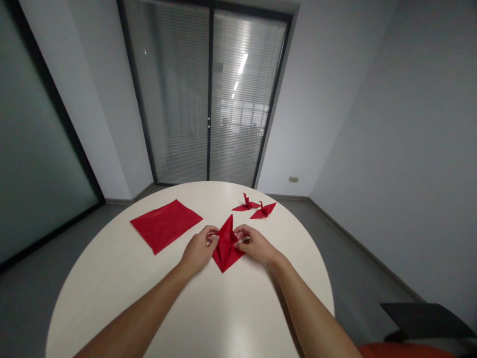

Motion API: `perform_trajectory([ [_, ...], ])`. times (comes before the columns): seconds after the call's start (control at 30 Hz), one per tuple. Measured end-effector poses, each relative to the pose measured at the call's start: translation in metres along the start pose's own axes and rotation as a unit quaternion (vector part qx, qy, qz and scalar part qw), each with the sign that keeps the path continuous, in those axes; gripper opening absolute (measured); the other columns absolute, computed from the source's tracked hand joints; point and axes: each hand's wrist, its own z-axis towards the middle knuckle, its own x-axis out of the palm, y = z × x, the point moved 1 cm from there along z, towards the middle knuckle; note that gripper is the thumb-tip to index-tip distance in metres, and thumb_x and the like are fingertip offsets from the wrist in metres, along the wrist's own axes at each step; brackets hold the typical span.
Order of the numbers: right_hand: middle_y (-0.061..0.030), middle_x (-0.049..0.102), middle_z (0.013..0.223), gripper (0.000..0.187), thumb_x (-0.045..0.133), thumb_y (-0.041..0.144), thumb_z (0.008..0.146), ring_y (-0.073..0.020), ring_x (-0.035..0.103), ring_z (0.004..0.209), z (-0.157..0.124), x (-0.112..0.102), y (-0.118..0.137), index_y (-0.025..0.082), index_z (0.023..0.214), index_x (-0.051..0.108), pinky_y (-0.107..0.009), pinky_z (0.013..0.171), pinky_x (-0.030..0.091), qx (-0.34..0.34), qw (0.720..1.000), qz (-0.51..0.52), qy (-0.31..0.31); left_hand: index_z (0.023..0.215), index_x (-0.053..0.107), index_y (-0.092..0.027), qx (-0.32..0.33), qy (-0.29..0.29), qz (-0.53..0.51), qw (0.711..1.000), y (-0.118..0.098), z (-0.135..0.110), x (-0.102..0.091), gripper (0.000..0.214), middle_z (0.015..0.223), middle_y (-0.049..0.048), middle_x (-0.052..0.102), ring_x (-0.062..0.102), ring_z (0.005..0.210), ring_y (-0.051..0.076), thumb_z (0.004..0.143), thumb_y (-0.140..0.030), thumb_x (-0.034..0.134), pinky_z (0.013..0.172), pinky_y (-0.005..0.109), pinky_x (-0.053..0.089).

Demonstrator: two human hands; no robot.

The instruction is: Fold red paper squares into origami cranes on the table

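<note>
A partly folded red paper [225,243], kite-shaped with its point toward me, lies on the round white table [208,308]. My left hand [198,249] pinches its left edge with curled fingers. On the other side, my right hand [254,243] pinches the right edge. Both hands rest on the tabletop, one on either side of the paper.
A flat creased red paper square [166,223] lies to the left. Two finished red paper cranes [246,204] [264,210] sit at the far side of the table. A glass door with blinds [208,94] stands behind. A dark chair part [425,320] shows at lower right.
</note>
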Motion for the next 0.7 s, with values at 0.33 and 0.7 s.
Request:
perform_trajectory([
  [0.33,0.0000,0.065,0.081,0.048,0.062,0.042,0.090,-0.0161,0.061,0.073,-0.006,-0.004,0.009,0.019,0.131,0.051,-0.030,0.073,0.048,0.009,1.000,-0.013,-0.017,0.138,0.048,-0.021,0.005,0.022,0.094,0.995,-0.003,-0.008,0.001,0.054,0.128,0.0113,0.067,0.066,0.111,0.026,0.088,-0.034,0.061,0.096,0.040,0.051],
  [0.7,0.0031,0.053,0.063,0.035,0.056,0.052,0.091,-0.0144,0.053,0.058,0.002,-0.010,0.008,0.017,0.087,0.061,-0.026,0.057,0.040,0.001,0.996,-0.028,-0.081,0.159,0.012,-0.022,0.030,0.143,0.046,0.988,-0.003,-0.018,-0.003,0.091,0.157,0.0144,0.038,0.045,0.139,0.029,0.087,-0.044,0.064,0.113,0.043,0.039],
])
